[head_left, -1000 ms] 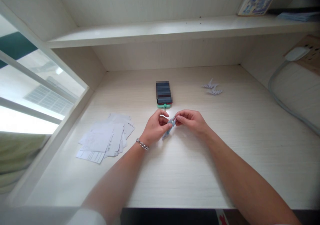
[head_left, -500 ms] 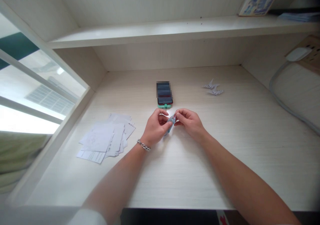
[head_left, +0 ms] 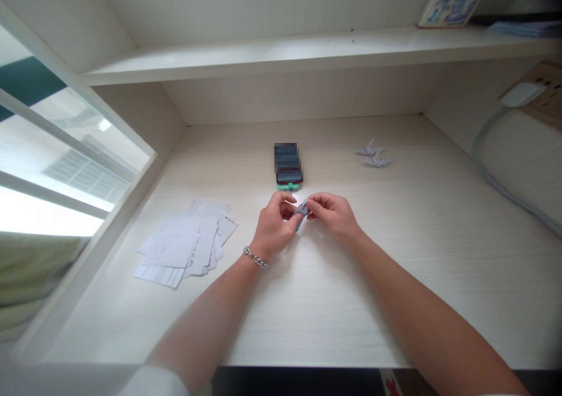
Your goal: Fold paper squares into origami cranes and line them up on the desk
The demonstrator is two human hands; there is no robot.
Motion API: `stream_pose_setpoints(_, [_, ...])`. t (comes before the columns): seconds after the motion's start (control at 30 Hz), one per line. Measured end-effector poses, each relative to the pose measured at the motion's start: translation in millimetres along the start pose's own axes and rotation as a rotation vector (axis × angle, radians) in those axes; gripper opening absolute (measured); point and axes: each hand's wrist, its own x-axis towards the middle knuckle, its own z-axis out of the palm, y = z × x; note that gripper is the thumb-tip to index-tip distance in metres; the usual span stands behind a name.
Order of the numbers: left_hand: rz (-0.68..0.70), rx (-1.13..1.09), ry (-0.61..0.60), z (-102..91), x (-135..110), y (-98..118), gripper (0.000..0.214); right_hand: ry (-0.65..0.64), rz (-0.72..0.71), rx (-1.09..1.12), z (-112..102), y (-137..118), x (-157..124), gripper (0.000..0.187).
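Between my two hands is a small piece of folded paper (head_left: 301,211), pale blue-grey and narrow. My left hand (head_left: 277,223) pinches it from the left between thumb and fingers, and a silver chain bracelet (head_left: 255,258) circles that wrist. From the right, the thumb and index finger of my right hand (head_left: 332,214) grip the paper's upper end. Fingers cover much of it, so its full shape is hidden. Just beyond my hands lies a phone (head_left: 288,164) with a green piece at its near end.
To the left lies a loose stack of paper sheets (head_left: 184,241), some printed. A few folded paper cranes (head_left: 374,154) sit at the back right. Above the desk runs a shelf (head_left: 263,62). A grey cable (head_left: 496,179) hangs from the outlet strip on the right wall.
My hands stay almost in place, still pinching the folded paper. Its upper end and the right fingertips have shifted slightly, and less of its lower part shows now.
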Motion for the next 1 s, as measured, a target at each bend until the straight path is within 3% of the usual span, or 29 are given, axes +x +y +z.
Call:
stream_pose_setpoints(0.3, [-0.067, -0.139, -0.028, 1.5, 3, -1, 0.038, 0.111, -0.055, -0.042, 6, -9, -4, 0.027])
stream_pose_setpoints(0.5, [-0.093, -0.174, -0.035, 2.5, 3, -3, 0.04, 0.02, 0.018, -0.026, 5, -10, -5, 0.027])
stream_pose_setpoints(0.7, [-0.082, -0.164, -0.063, 3.4, 2, -5, 0.038, 0.045, -0.002, -0.093, 6, -10, -5, 0.017])
stream_pose_setpoints(1.0, [-0.098, -0.134, -0.083, 3.2, 2, -6, 0.038, 0.044, 0.109, 0.046, 3, -8, -4, 0.022])
